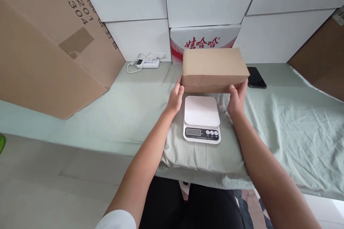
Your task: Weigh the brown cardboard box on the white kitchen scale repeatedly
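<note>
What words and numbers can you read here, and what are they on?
"娃哈哈" in red: white and red carton behind the brown box.
"201" and "304": big leaning cardboard sheet; the characters beside them are too blurred to read.
Kitchen scale: display blank, button labels too small to read.

Your cardboard box sits behind the kitchen scale, between your hands. Phone lies right of the box, power strip far left, all on the cloth-covered table.
</note>
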Tool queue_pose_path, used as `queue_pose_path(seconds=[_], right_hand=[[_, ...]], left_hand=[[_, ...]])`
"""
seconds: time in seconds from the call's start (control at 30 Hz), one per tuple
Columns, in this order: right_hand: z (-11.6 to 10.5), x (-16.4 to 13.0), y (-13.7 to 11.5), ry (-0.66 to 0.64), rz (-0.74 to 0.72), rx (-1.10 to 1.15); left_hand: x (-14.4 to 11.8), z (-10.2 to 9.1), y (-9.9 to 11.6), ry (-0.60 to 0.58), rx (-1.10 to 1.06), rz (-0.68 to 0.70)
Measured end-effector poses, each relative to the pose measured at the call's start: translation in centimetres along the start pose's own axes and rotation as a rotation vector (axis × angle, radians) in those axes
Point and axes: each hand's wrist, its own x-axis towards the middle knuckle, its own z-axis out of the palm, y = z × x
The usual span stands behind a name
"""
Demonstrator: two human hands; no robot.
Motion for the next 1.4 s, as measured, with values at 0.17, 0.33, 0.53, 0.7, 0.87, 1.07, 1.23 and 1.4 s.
queue_pose_path(seconds=[0.17,0.33,0.53,0.7,0.87,1.07,1.23,1.4], right_hand=[[-1.8,-4.4,-4.3,-0.027,-0.039,-0.008],[-3.3,-8.2,-4.7,-0.004,0.015,-0.031],[-3.1,-8.5,-4.7,0.052,-0.003,-0.049],[-3.0,-8.4,-4.6,0.115,-0.034,0.013],[-3.1,-8.4,-4.7,0.098,-0.027,0.027],[-2.6,-8.8,-6.6,0.117,-0.061,-0.099],[-2.5,-8.7,-7.3,0.136,-0.044,-0.101],[-2.8,-9.0,-6.3,0.115,0.008,-0.093]], left_hand=[[-5.3,-0.7,2.5,-0.009,-0.024,0.058],[-10.6,-1.4,2.5,-0.024,-0.028,0.051],[-11.5,-1.4,2.0,-0.009,-0.008,0.013],[-11.3,-1.6,1.7,0.027,-0.003,-0.014],[-11.2,-1.6,1.5,0.034,-0.029,-0.002],[-10.7,-1.5,2.3,0.019,0.024,0.025],[-10.7,-1.5,2.6,0.025,0.017,0.016],[-11.0,-1.5,2.5,0.01,-0.004,0.017]])
